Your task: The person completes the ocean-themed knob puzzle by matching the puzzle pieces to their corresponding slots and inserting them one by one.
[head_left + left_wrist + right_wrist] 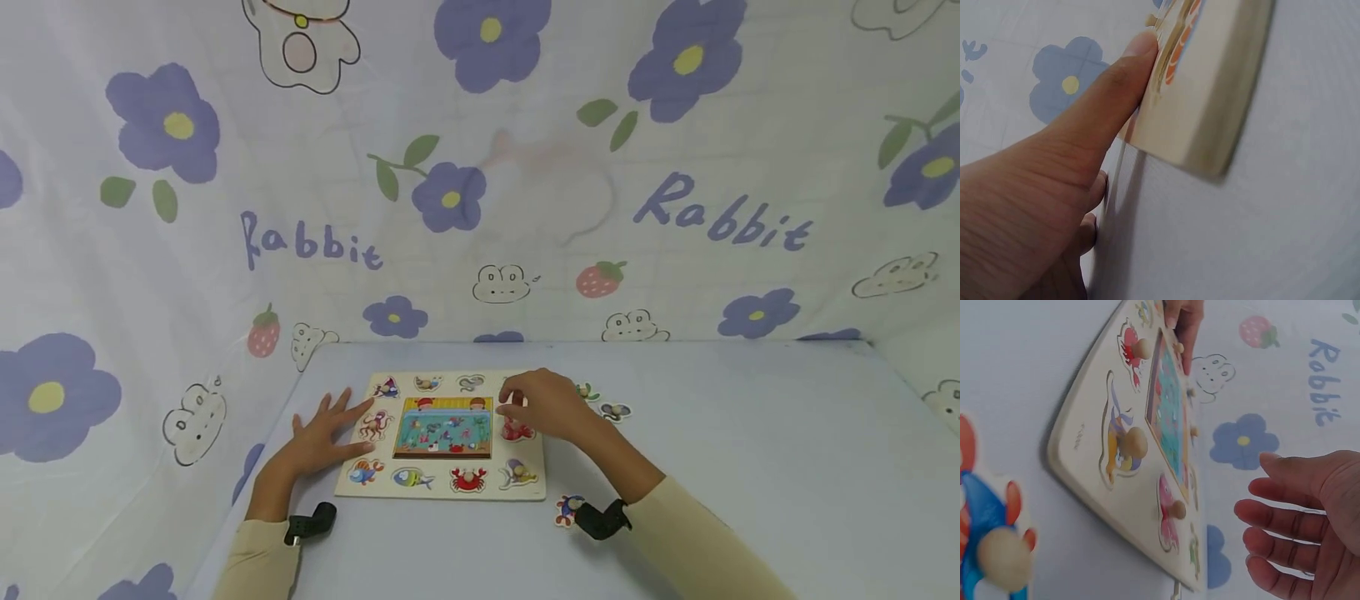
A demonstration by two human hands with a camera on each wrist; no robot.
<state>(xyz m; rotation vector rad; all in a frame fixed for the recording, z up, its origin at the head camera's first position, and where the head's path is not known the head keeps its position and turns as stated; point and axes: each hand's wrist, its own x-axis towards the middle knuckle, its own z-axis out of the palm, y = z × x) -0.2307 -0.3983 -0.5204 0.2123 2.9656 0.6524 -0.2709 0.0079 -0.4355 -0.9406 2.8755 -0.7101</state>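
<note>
A wooden knob puzzle board (pixel 536 490) lies flat, with a sea picture in its middle. My left hand (pixel 318 437) rests on its left edge with spread fingers, near the octopus piece (pixel 375 427). In the left wrist view the thumb (pixel 1110 87) presses on the board's edge. My right hand (pixel 553 404) hovers over the board's right side, beside a red-pink piece (pixel 516 431). The right wrist view shows this hand (pixel 1300 531) with loosely bent fingers and nothing in them, apart from the pink piece (pixel 1166 519) with its round knob.
Seated pieces include a red crab (pixel 468 480), a striped fish (pixel 412 478) and a diver-like figure (pixel 519 473). Right of the board lie a grey piece (pixel 617 412), a green piece (pixel 587 392) and a blue-red piece (pixel 567 510). A patterned curtain (pixel 480 242) hangs behind the table.
</note>
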